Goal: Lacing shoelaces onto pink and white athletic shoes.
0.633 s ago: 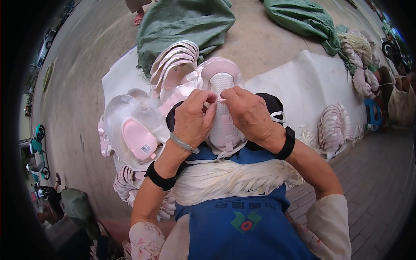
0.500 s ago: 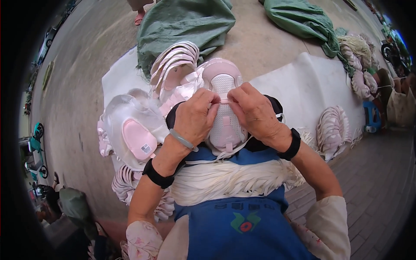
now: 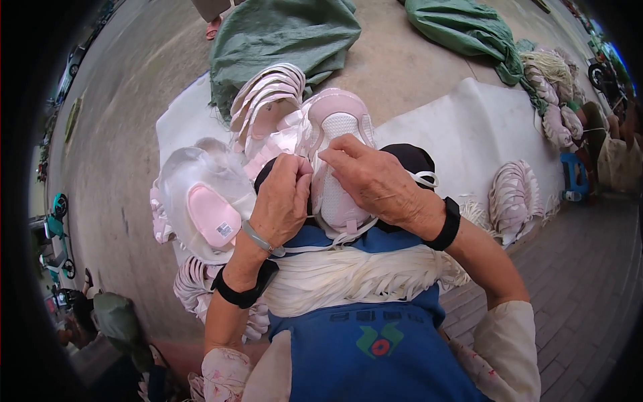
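A left hand (image 3: 284, 201) and right hand (image 3: 375, 177) pinch a white lace at a pink shoe upper (image 3: 338, 161). White laces (image 3: 348, 281) drape a blue apron (image 3: 368, 348); stacked uppers (image 3: 264, 94) lie beyond.

My left hand (image 3: 284, 201) sits at the centre of the frame, fingers curled and pinched together at the top, the wrist bent and the forearm running down to the lower left. My right hand (image 3: 375, 181) lies just right of it, fingers stretched leftward until the fingertips (image 3: 328, 155) meet the left ones, forearm slanting to the lower right.
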Action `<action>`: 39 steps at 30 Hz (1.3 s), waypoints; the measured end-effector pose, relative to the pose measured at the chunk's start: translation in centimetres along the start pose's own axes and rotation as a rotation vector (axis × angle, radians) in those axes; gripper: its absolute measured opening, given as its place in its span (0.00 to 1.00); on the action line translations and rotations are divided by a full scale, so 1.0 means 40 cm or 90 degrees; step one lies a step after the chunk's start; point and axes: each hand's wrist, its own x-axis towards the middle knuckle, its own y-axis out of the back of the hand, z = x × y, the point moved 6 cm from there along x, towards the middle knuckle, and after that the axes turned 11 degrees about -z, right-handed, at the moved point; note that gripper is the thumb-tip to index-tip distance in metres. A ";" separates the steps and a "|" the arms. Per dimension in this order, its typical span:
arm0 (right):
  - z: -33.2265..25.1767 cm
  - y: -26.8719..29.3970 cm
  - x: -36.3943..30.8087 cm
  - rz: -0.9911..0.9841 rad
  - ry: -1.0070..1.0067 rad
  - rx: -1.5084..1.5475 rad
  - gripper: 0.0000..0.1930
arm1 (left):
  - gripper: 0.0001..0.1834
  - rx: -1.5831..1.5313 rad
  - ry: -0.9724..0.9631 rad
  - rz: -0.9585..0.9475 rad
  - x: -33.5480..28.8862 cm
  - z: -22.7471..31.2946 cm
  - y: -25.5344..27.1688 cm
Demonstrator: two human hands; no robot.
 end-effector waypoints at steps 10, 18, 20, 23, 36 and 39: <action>-0.068 -0.028 0.008 -0.099 0.086 0.248 0.06 | 0.13 -0.525 0.278 0.066 -0.162 -0.072 0.043; -0.061 -0.132 -0.059 -0.369 -0.253 0.577 0.12 | 0.08 -0.549 0.233 -0.051 -0.259 -0.053 0.062; -0.074 -0.118 -0.065 -0.352 -0.210 0.521 0.11 | 0.10 -0.294 0.450 -0.290 -0.285 -0.072 0.047; -0.091 -0.083 -0.057 -0.333 -0.160 0.461 0.09 | 0.11 -0.108 0.205 -0.279 -0.282 -0.043 0.070; -0.043 -0.021 -0.064 -0.103 -0.099 0.349 0.07 | 0.12 0.237 0.105 -0.003 -0.015 -0.107 -0.007; -0.036 -0.019 -0.048 -0.090 -0.232 0.571 0.08 | 0.09 -0.041 0.152 0.011 -0.026 -0.104 0.016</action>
